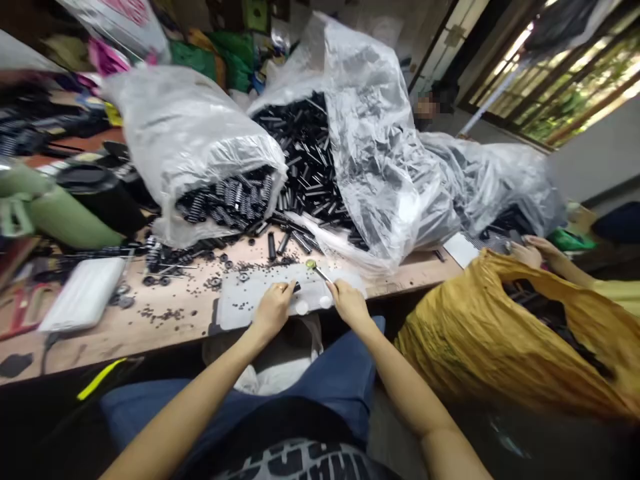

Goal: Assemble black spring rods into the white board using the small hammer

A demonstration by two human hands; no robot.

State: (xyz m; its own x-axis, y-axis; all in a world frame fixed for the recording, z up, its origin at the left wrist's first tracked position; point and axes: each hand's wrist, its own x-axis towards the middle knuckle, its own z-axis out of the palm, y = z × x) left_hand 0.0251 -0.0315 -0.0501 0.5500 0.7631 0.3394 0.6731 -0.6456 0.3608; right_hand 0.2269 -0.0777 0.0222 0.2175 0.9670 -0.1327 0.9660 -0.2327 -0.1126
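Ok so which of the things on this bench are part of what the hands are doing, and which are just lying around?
In hand:
left hand pinching a small black tube
right hand holding a thin metal tool
clear plastic tray under both

Lying about:
bag of springs
bag of black tubes
white box
yellow bag

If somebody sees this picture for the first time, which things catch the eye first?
First, the two big clear plastic bags slumped on the wooden table, spilling black tubes and black springs toward its front edge. Next, the left hand pinching a small black part and the right hand holding a thin metal tool over a translucent tray. At right, a yellow bag stands open.
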